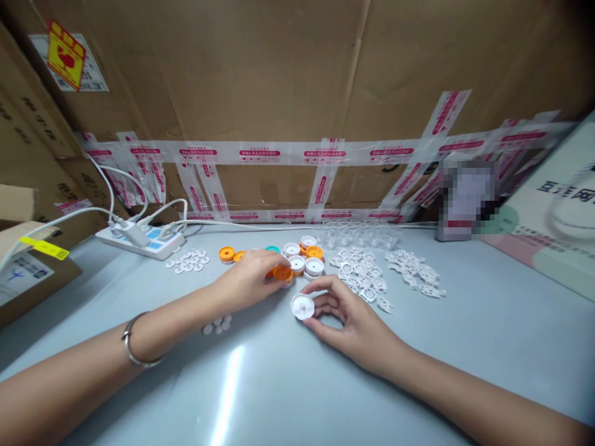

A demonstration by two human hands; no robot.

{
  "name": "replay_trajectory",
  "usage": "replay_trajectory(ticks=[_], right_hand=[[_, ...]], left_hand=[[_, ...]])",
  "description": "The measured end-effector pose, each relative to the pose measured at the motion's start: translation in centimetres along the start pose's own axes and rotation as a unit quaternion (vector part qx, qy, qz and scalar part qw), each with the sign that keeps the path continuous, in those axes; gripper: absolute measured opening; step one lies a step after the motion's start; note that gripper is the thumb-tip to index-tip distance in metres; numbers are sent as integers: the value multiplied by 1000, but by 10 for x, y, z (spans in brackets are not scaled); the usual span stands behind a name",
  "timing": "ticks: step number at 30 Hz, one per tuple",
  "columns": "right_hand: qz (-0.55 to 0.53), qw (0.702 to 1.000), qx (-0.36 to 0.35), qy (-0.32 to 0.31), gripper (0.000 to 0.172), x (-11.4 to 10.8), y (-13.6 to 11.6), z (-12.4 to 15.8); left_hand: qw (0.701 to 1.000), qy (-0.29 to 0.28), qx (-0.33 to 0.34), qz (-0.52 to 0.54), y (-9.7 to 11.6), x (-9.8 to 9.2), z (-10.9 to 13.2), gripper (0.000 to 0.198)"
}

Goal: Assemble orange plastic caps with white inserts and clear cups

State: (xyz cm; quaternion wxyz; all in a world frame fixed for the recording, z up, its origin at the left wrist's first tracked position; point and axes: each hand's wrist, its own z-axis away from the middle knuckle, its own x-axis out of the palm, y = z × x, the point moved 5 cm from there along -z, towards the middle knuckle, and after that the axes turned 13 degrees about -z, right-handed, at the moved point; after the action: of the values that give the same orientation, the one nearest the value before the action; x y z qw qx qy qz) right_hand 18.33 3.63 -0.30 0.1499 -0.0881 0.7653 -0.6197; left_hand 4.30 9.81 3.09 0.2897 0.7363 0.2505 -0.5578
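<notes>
One white disc (pixel 302 307) sits pinched in our right hand (pixel 351 319); nearer the desk's (pixel 279 384) back edge, our left hand (pixel 248 279) pinches an orange disc (pixel 282 274). Likely light, stiff; we'd grip rims.

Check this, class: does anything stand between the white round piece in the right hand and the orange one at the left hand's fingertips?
Nothing visible does: only tabletop shows between the white round piece in the right hand and the orange round piece at the left hand.

Orange wheel (pixel 282 274) — partly behind left hand (pixel 251 272)
</notes>
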Motion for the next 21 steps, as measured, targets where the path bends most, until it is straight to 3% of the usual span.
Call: replay_trajectory(ticks=[3, 7, 10, 14, 21], right_hand=[[-38, 999, 15, 19, 25, -1, 1, -1], [-56, 997, 34, 49, 26, -6, 3, 0], [-59, 996, 38, 63, 29, -9, 3, 1], [-46, 996, 21, 68, 30, -11, 1, 2], [-26, 997, 5, 75, 28, -13, 0, 2]], left_hand=[[987, 11, -66, 148, -6, -6, 1, 26], [884, -48, -131, 445, -8, 4, 6, 32], [836, -74, -118, 531, -3, 13, 10, 28], [825, -84, -102, 549, 5, 18, 13, 25], [861, -75, -118, 488, 10, 16, 13, 18]])
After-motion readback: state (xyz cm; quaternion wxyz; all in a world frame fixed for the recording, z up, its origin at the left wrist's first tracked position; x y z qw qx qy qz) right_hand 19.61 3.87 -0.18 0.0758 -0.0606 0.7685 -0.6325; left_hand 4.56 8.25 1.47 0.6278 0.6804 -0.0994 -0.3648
